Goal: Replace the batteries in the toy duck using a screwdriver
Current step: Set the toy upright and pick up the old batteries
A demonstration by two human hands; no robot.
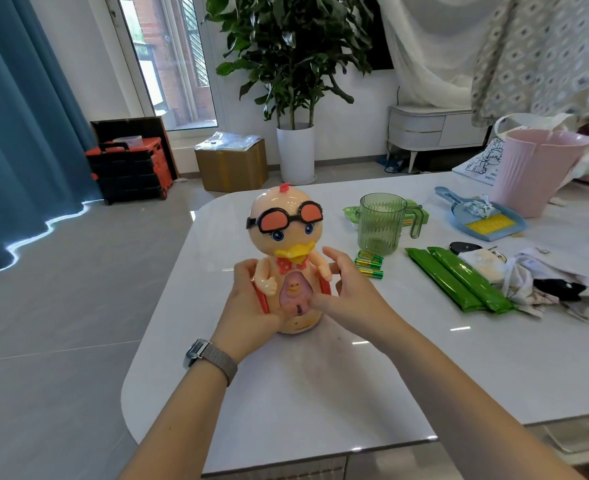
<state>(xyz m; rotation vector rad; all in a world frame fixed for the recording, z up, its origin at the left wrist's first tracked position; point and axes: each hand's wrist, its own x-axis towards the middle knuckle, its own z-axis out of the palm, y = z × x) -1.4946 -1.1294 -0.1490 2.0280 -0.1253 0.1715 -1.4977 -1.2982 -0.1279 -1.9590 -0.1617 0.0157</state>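
toy duck (288, 237) upright on table (320, 393); left hand (251, 303) grips it; right hand (346, 292) touches

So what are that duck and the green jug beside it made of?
The duck looks like glossy moulded plastic: smooth, with soft highlights on its head. The green jug looks like clear tinted plastic, ribbed, since the table shows through it; glass can't be ruled out.

Peach toy duck (288, 237) stands upright, facing the camera; green batteries (369, 264) lie beside it.

toy duck (288, 258) upright on table (320, 393), near left | batteries (369, 264) just right of duck | jug (383, 223) behind batteries | dustpan (487, 221) far right
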